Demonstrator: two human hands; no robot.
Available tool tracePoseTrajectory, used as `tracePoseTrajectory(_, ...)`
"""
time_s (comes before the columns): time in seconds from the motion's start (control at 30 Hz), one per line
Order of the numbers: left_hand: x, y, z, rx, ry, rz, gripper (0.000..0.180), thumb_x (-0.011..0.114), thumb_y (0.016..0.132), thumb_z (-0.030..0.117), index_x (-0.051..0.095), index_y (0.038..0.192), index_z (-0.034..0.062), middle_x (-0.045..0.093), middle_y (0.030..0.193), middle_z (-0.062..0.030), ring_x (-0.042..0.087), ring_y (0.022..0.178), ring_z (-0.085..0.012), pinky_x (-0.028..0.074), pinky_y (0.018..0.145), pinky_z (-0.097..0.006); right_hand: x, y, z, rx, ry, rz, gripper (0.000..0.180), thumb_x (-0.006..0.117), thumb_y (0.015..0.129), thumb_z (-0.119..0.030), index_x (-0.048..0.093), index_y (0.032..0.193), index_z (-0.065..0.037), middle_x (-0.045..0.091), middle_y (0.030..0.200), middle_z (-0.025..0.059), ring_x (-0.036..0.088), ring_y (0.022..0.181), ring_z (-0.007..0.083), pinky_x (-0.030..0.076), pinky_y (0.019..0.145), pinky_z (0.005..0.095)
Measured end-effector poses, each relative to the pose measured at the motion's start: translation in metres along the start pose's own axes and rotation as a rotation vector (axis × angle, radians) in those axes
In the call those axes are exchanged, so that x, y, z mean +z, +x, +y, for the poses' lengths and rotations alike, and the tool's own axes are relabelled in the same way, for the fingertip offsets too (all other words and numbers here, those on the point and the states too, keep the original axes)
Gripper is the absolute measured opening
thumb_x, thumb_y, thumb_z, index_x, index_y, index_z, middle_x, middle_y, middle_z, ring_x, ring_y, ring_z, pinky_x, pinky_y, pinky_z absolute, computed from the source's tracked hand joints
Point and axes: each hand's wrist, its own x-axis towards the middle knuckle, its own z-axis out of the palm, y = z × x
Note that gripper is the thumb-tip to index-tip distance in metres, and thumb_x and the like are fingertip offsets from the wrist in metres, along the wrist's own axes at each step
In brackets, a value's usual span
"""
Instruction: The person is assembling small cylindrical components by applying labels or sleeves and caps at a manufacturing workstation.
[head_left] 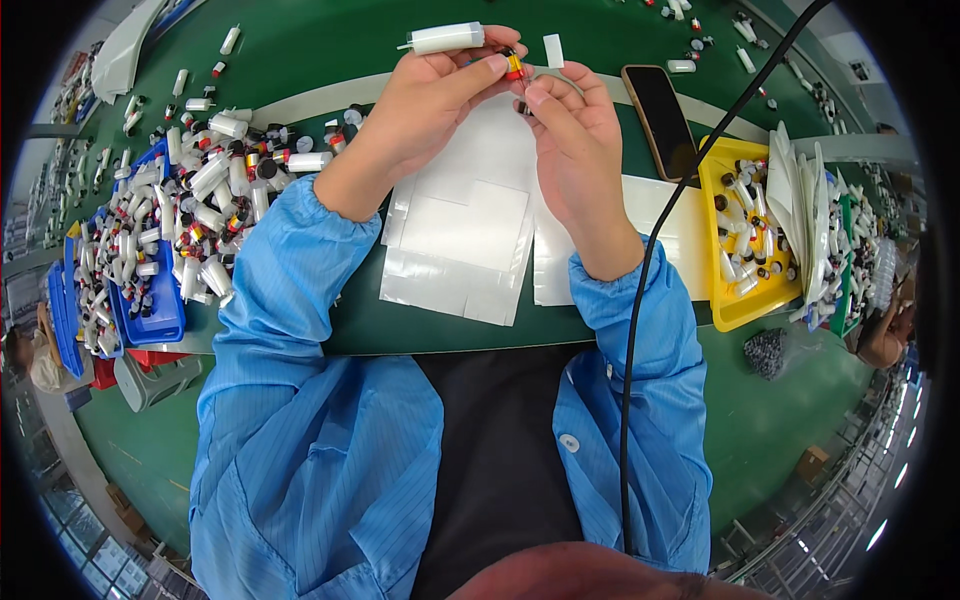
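Note:
My left hand is closed, thumb and fingers pinching a small red, yellow and black part. Beside its fingertips is a translucent white cylinder with a thin tip pointing left; whether the fingers hold it or it lies behind them is unclear. Close to the part, my right hand is closed in a pinch at thumb and index finger. A small dark bit shows there, too small to name. A small white rectangular piece appears just above the right fingers. Below both hands lie white sheets.
Left of me, white cylinders with dark caps pile around a blue tray. On the right stand a yellow tray of similar pieces and a phone. A black cable crosses in front of my right arm.

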Motion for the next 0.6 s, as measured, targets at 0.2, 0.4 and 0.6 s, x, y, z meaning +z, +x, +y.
tracePoseTrajectory(0.2,-0.003,0.002,0.001,-0.043,-0.007,-0.039,0.034,0.054,0.102,0.011,0.052,0.133,-0.0012,0.06,0.127,-0.0152,0.061,0.118,-0.0225,0.05,0.103,-0.034,-0.012,0.004,-0.002,-0.33,-0.303,-0.034,0.029,0.062,0.092,0.001,0.049,0.118,0.0,0.064,0.1,0.009,0.061,0.088,0.0127,0.049,0.084,0.0264)
tracePoseTrajectory(0.4,0.0,-0.002,0.004,-0.064,0.126,-0.135,0.033,0.054,0.102,0.011,0.052,0.133,-0.0011,0.061,0.127,-0.014,0.063,0.114,-0.0222,0.052,0.1,-0.034,-0.013,0.009,-0.029,-0.23,-0.197,-0.115,0.014,0.061,0.094,-0.002,0.061,0.107,0.003,0.067,0.089,0.0117,0.063,0.075,0.0144,0.051,0.07,0.026)
tracePoseTrajectory(0.6,0.0,-0.003,0.003,0.014,0.235,-0.17,0.028,0.056,0.101,0.009,0.059,0.127,-0.0004,0.064,0.12,-0.0103,0.064,0.107,-0.0181,0.055,0.095,-0.031,-0.026,0.015,-0.036,0.06,-0.073,-0.22,0.009,0.061,0.092,-0.005,0.065,0.099,0.001,0.066,0.083,0.0088,0.06,0.07,0.013,0.047,0.065,0.025)
